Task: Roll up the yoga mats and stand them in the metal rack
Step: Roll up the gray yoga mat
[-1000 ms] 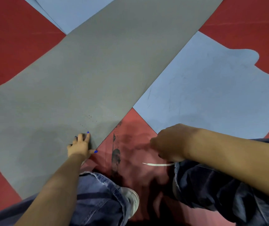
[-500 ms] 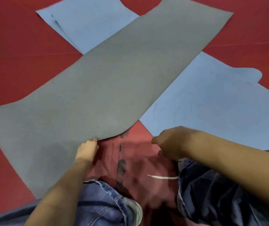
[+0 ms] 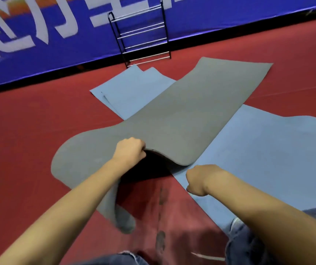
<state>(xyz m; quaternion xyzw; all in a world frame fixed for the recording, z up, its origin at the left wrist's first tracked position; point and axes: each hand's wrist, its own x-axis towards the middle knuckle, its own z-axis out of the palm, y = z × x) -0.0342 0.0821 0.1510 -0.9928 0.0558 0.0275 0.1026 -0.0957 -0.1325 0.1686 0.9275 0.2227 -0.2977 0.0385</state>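
A grey yoga mat (image 3: 182,119) lies diagonally across a light blue mat (image 3: 264,150) on the red floor. My left hand (image 3: 129,150) grips the grey mat's near edge and holds it lifted, so the edge arches off the floor with a dark hollow under it. My right hand (image 3: 197,179) is curled into a fist above the blue mat's near edge, holding nothing. A second blue mat end (image 3: 132,88) shows beyond the grey mat. The black metal rack (image 3: 142,37) stands upright at the far wall.
A blue banner with white lettering (image 3: 48,35) runs along the far side behind the rack. Red floor (image 3: 29,131) spreads on the left and right. My jeans-clad knees (image 3: 249,245) are at the bottom edge, with dark scuff marks on the floor between them.
My left hand went from pressing flat on the grey mat's corner to gripping its edge and lifting it. The view tilted up, bringing the rack and banner into sight.
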